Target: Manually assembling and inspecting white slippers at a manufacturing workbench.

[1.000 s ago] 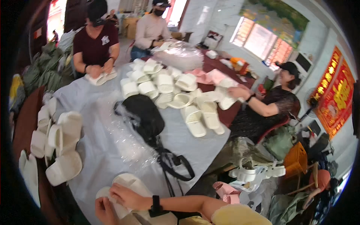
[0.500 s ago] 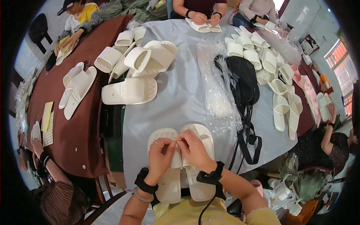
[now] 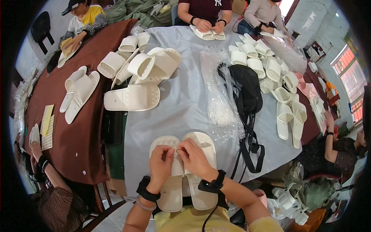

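A pair of white open-toed slippers lies before me at the near table edge, the left slipper (image 3: 170, 193) beside the right slipper (image 3: 204, 193), toes pointing away. Over the inner sides of their straps, my left hand (image 3: 161, 164) and my right hand (image 3: 195, 157) meet with thumbs and forefingers pinched. Whatever sits between the fingertips is too small to make out. A dark band circles each wrist. Parts of both straps are hidden under my hands.
White slippers are piled at the left (image 3: 133, 96) and right (image 3: 272, 69). Clear plastic bags (image 3: 220, 104) lie by a black backpack (image 3: 247, 87) with loose straps. Co-workers handle slippers around the grey cloth (image 3: 181, 92) and the brown-covered table (image 3: 63, 147).
My fingers stay pinched together over the straps, with only a slight shift. The whole view has moved a little. At the right, a co-worker's arm has changed position.
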A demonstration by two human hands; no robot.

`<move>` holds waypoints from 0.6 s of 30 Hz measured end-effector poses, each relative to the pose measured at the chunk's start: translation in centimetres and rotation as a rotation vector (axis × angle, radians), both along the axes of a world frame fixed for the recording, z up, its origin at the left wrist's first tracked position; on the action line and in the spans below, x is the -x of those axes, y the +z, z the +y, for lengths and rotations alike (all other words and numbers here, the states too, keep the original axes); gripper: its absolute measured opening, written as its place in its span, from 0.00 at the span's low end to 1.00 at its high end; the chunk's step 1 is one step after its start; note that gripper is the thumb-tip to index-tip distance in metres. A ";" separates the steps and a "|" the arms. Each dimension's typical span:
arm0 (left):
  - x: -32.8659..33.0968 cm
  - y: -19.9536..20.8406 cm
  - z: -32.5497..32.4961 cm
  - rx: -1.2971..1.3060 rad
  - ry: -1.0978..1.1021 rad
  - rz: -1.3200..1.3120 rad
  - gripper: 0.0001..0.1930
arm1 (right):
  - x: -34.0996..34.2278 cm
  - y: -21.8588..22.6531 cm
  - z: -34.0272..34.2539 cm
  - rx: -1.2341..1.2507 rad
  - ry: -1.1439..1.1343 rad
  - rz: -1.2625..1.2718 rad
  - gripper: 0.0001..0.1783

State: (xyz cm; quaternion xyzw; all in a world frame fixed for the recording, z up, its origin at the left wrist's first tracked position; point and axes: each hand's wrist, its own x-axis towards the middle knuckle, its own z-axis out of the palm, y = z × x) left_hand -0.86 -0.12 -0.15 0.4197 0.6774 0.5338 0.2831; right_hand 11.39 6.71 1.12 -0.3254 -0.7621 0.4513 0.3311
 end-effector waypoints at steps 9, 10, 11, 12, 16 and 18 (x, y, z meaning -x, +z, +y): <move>-0.6 0.3 -0.4 -0.136 -0.007 0.109 0.05 | -0.2 0.2 -0.3 0.028 0.018 -0.018 0.05; -0.5 0.8 -0.6 -0.134 0.007 0.113 0.05 | -0.4 0.3 -0.4 0.026 0.011 -0.016 0.05; -0.3 1.6 -0.9 -0.084 -0.061 0.060 0.05 | -0.5 0.5 -0.6 0.074 0.010 0.027 0.05; -0.2 2.2 -1.3 -0.033 -0.130 0.006 0.06 | -1.0 1.1 -1.1 0.077 0.021 0.029 0.05; 0.6 8.0 -3.8 -0.001 -0.360 -0.025 0.10 | -5.6 7.3 -3.4 0.008 0.002 -0.123 0.06; 1.3 10.0 -5.5 0.049 -0.373 -0.081 0.12 | -8.9 11.1 -4.7 -0.052 0.028 -0.151 0.06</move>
